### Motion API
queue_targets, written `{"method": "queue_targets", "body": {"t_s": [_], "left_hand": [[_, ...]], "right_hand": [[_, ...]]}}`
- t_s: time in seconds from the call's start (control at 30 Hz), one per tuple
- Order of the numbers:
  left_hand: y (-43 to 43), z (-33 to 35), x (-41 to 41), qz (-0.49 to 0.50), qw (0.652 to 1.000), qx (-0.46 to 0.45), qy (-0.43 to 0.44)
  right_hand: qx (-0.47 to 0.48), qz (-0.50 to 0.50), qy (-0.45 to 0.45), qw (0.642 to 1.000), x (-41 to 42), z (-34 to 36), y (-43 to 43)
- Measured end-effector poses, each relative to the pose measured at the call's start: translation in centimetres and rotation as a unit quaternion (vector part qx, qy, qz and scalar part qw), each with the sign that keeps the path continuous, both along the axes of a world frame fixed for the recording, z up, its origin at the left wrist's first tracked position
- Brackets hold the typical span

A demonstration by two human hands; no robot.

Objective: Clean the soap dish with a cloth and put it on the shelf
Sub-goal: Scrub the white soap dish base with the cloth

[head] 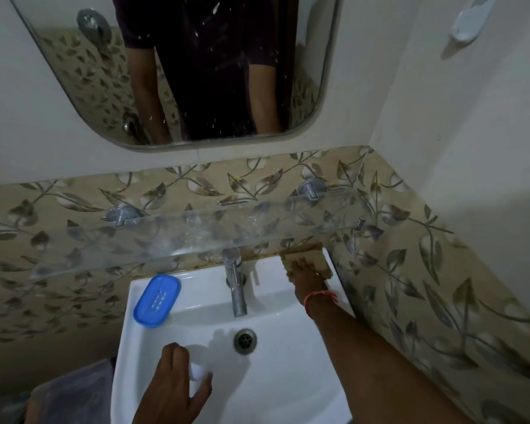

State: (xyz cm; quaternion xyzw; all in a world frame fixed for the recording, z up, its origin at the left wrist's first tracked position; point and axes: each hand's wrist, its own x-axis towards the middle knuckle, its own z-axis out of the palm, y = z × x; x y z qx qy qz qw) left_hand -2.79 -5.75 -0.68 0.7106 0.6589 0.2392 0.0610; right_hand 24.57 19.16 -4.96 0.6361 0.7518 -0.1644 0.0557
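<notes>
The blue oval soap dish, with slots in its middle, lies on the back left rim of the white sink. A clear glass shelf is fixed to the leaf-patterned tiles just above the sink. My right hand reaches to the sink's back right corner and rests on a tan cloth, fingers closing on it. My left hand hovers over the front left of the basin, holding a small white bar of soap. Neither hand touches the dish.
A metal tap stands at the back middle of the sink, with the drain below it. A mirror hangs above the shelf. A lined bin sits at lower left, and a white holder is mounted on the right wall.
</notes>
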Motion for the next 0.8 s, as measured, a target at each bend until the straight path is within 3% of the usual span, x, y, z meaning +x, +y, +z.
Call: {"method": "queue_targets", "body": {"t_s": [0.17,0.33,0.43,0.5,0.57,0.63,0.7,0.77,0.8], "left_hand": [[0.4,-1.0,0.0,-0.008,1.000,-0.001,-0.016],[-0.1,0.0,0.7,-0.004,0.999,-0.039,-0.035],[-0.5,1.1,0.8,0.016,0.995,-0.065,-0.074],[-0.7,2.3,1.0,0.055,0.986,-0.100,-0.117],[-0.9,3.7,1.4,0.096,0.967,-0.159,-0.173],[-1.0,5.1,1.9,0.112,0.948,-0.204,-0.219],[-1.3,6.2,2.3,0.112,0.935,-0.228,-0.248],[-1.8,7.0,2.5,0.105,0.921,-0.254,-0.275],[-2.0,7.4,2.7,0.099,0.912,-0.265,-0.296]], "right_hand": [[0.099,-0.043,0.034,0.994,-0.5,1.1,0.6],[0.063,-0.023,-0.009,0.998,-0.1,0.6,-2.8],[0.100,-0.054,0.128,0.985,0.7,0.5,-5.0],[0.063,-0.086,0.250,0.962,1.1,1.1,-6.9],[-0.013,-0.150,0.425,0.893,1.2,1.7,-9.4],[-0.121,-0.281,0.589,0.748,1.1,2.6,-12.1],[-0.205,-0.357,0.686,0.600,1.0,3.4,-14.6],[-0.251,-0.383,0.737,0.498,0.7,4.8,-17.2],[-0.263,-0.383,0.748,0.473,0.5,5.5,-18.2]]}}
